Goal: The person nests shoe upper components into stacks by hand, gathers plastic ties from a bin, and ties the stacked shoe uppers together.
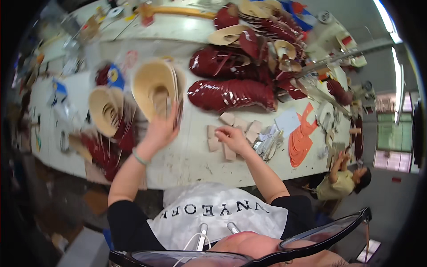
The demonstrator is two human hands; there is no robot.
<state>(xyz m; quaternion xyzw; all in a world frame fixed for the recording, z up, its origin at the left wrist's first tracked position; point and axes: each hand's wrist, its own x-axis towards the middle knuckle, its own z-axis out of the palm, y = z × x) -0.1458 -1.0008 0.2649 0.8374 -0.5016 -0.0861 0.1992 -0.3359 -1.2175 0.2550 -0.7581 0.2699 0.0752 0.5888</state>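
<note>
The left hand (162, 127) is at the near edge of a stack of nested beige curved pieces (149, 82), its fingers lying partly extended over the lower part of the stack; motion blur softens them, and I cannot tell whether they are closed on a piece or only resting there, nor where the thumb presses. The hand covers that near edge, and how many pieces are nested is hard to count. To the right of that grip, well apart, the right hand (233, 139) has its fingers curled and thumb and fingertips drawn near one another, just over some small tan blocks (212, 139); whether anything is pinched there cannot be made out, and the hand hides several of the blocks. Beyond the right hand lies a row of glossy dark red pieces (231, 94), packed so closely that single edges merge. Just right of it sits a crumpled silvery bundle (269, 144) (its contents unreadable under the glare), then flat orange pieces (302, 133) farther out. Left of the left hand, a second beige stack (104, 111) is smeared by blur. Below both hands, dark-framed glasses (324, 233) cut across the view and run partly out of it.
</note>
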